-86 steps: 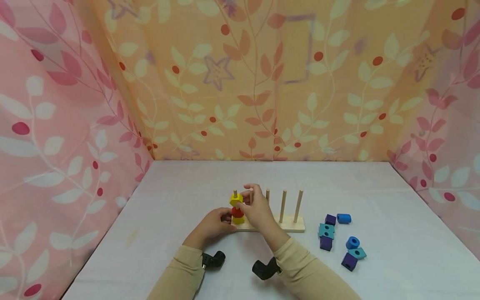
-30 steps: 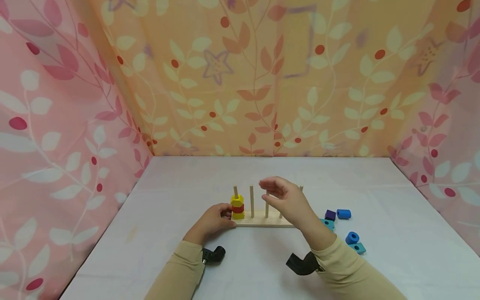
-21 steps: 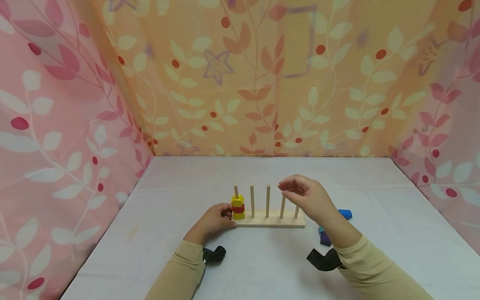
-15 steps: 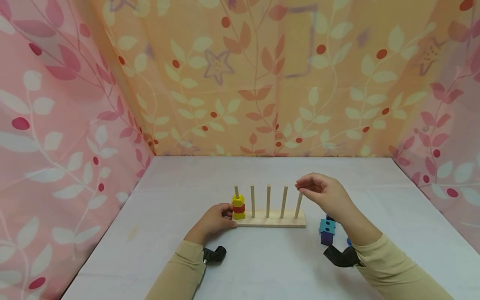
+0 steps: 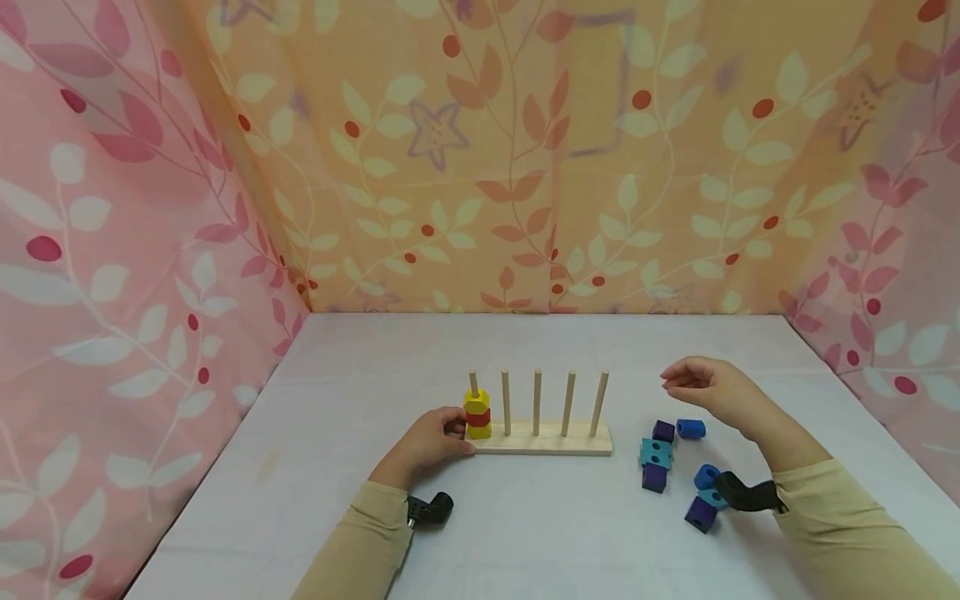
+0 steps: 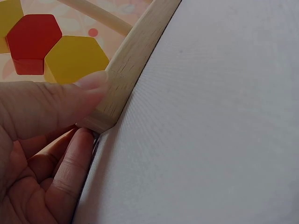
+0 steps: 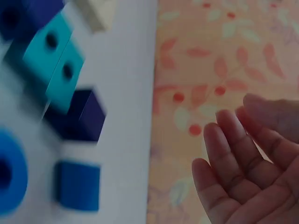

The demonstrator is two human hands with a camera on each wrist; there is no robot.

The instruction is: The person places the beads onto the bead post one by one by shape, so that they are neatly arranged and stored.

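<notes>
A wooden peg board [image 5: 540, 447] with a row of several upright pegs stands mid-table. On its leftmost peg are stacked a yellow block [image 5: 479, 432], a red block [image 5: 477, 417] and a yellow hexagonal block [image 5: 476, 402] on top. My left hand [image 5: 429, 442] pinches the board's left end; in the left wrist view the thumb [image 6: 60, 105] presses the wood and the fingers curl at its corner. My right hand [image 5: 712, 387] hovers over the right side of the table, fingers loosely bent, holding nothing. Below it lies a blue cylinder [image 5: 691, 429].
Right of the board lie a purple block [image 5: 663, 431], two teal blocks [image 5: 656, 452] side by side and another purple block [image 5: 654, 477]. Nearer me are a blue cylinder, seen end-on [image 5: 707, 477], a teal block [image 5: 712, 498] partly behind the wrist camera [image 5: 746, 493], and a purple block [image 5: 701, 514].
My right hand has left the yellow hexagonal block, which has slid down onto the red one, and has swept right past the pegs to above the loose blocks. My left hand stays put.
</notes>
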